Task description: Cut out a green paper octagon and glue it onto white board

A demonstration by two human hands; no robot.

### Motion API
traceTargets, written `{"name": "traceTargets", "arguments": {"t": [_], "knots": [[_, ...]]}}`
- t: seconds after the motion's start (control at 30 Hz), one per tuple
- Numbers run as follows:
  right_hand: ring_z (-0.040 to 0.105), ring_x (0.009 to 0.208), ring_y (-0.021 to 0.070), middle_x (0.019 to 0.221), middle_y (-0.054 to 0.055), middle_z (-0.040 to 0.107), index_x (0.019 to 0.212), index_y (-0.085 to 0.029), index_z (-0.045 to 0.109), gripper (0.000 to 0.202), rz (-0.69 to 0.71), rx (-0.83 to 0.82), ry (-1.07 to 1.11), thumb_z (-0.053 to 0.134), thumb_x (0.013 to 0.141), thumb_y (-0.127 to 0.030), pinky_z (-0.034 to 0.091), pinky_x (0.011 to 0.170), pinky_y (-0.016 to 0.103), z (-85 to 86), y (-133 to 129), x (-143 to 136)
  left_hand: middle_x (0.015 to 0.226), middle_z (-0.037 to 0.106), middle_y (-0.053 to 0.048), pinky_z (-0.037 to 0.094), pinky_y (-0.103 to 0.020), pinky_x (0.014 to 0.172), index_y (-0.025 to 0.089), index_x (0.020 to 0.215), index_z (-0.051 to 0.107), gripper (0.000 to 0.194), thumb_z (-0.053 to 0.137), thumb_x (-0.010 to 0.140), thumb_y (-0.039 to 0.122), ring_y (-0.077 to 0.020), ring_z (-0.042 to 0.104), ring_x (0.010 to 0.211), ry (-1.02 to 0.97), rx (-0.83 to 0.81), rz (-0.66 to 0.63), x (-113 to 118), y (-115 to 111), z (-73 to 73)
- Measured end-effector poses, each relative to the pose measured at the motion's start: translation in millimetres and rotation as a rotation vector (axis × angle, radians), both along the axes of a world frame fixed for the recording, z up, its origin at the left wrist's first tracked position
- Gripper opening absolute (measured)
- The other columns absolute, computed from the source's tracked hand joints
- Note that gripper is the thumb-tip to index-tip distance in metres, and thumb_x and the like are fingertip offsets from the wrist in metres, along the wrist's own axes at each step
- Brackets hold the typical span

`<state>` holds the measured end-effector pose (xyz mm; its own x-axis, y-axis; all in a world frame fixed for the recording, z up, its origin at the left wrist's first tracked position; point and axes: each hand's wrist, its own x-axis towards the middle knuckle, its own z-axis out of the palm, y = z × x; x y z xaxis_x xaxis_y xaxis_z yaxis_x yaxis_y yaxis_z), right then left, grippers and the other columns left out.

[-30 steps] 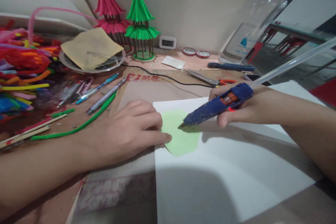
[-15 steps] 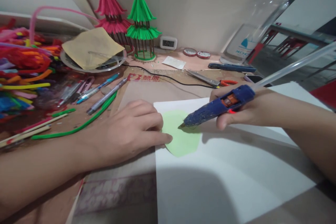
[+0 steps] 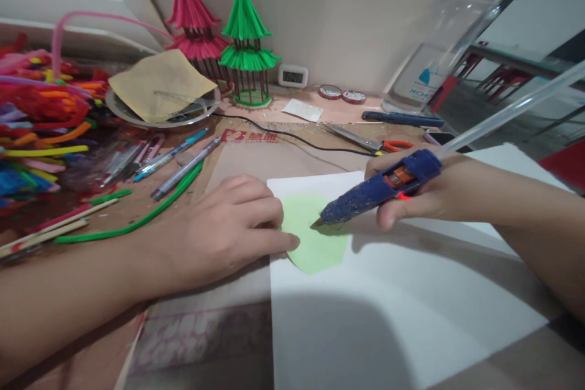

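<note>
reaching in from the lower left, the left forearm lies low, and the left hand (image 3: 228,225) rests palm down, knuckles up, at the left edge of a white sheet (image 3: 388,317). the right forearm comes from the far right, the wrist slightly raised; the right hand (image 3: 436,195) tilts a glue gun (image 3: 365,195) so its nozzle points down and left. the green paper (image 3: 315,253) lies flat on the sheet near its upper left corner, between the two hands.

from there a broad, partly shadowed stretch of sheet spreads to the right and toward the person. past its top edge run a black cable (image 3: 292,138) and an orange-handled tool (image 3: 395,145); left of the left hand a green stem (image 3: 150,216) curves beside some pens (image 3: 189,164).

the left fingers are bent and close together, one tip over the paper's left edge; whether the hidden ones pinch anything, i can't tell. the right fingers are wrapped round the gun, thumb on the near side by a small red light. the nozzle is at the middle of the paper, touching or just above, i can't say. a clear glue stick (image 3: 503,114) juts from the gun's back.
</note>
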<state>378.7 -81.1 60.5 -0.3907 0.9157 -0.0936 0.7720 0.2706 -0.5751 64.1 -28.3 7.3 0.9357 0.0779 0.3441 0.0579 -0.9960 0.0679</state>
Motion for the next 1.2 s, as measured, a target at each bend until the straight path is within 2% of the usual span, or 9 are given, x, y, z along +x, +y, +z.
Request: {"name": "traceTargets", "arguments": {"t": [0.23, 0.4, 0.5, 0.73, 0.9, 1.2], "knots": [[0.041, 0.057, 0.015, 0.059, -0.003, 0.05, 0.076, -0.023, 0.073, 0.047, -0.018, 0.033, -0.012, 0.076, 0.071, -0.07, 0.028, 0.05, 0.028, 0.6, 0.7, -0.8, 0.089, 0.066, -0.002, 0.04, -0.033, 0.084, 0.027, 0.115, 0.07, 0.023, 0.057, 0.1, 0.015, -0.0209, 0.056, 0.09, -0.007, 0.003, -0.001, 1.1, -0.2, 1.0], [0.041, 0.056, 0.0149, 0.057, -0.003, 0.05, 0.073, -0.023, 0.072, 0.046, -0.005, -0.01, -0.009, 0.075, 0.072, -0.069, 0.027, 0.051, 0.028, 1.9, -0.9, -3.1, 0.089, 0.065, -0.003, 0.04, -0.034, 0.084, 0.026, 0.115, 0.069, 0.025, 0.049, 0.104, 0.016, -0.021, 0.054, 0.09, -0.002, 0.005, -0.001, 0.8, -1.1, 3.3], [0.042, 0.056, 0.0155, 0.058, -0.003, 0.053, 0.077, -0.025, 0.073, 0.042, -0.012, 0.035, -0.011, 0.077, 0.071, -0.066, 0.029, 0.052, 0.028, 1.5, -0.8, -2.8, 0.089, 0.066, -0.003, 0.04, -0.034, 0.084, 0.027, 0.116, 0.069, 0.026, 0.048, 0.105, 0.017, -0.0207, 0.055, 0.09, 0.001, 0.003, 0.003, 1.1, -1.5, 3.3], [0.042, 0.056, 0.0142, 0.057, -0.004, 0.051, 0.074, -0.024, 0.073, 0.038, -0.001, -0.045, -0.011, 0.077, 0.073, -0.062, 0.028, 0.05, 0.027, 4.3, -2.5, -2.2, 0.088, 0.066, -0.002, 0.042, -0.034, 0.083, 0.027, 0.115, 0.069, 0.022, 0.059, 0.099, 0.016, -0.0202, 0.056, 0.089, -0.018, 0.018, 0.014, 1.7, -2.0, 2.1], [0.04, 0.054, 0.0137, 0.055, -0.004, 0.049, 0.075, -0.023, 0.073, 0.044, -0.024, -0.016, 0.007, 0.077, 0.071, -0.067, 0.027, 0.05, 0.028, 1.7, -4.0, -6.0, 0.088, 0.066, -0.002, 0.041, -0.033, 0.082, 0.027, 0.115, 0.069, 0.023, 0.06, 0.098, 0.015, -0.0201, 0.056, 0.089, -0.024, 0.016, 0.008, 1.1, -0.7, 1.3], [0.043, 0.06, 0.016, 0.062, -0.002, 0.05, 0.076, -0.022, 0.071, 0.043, 0.02, 0.062, 0.008, 0.075, 0.075, -0.065, 0.03, 0.053, 0.028, 1.5, 1.3, 1.7, 0.088, 0.066, -0.002, 0.041, -0.034, 0.084, 0.026, 0.114, 0.07, 0.022, 0.063, 0.097, 0.016, -0.0207, 0.055, 0.09, -0.02, 0.02, 0.007, 0.6, -1.8, 1.9]]}}
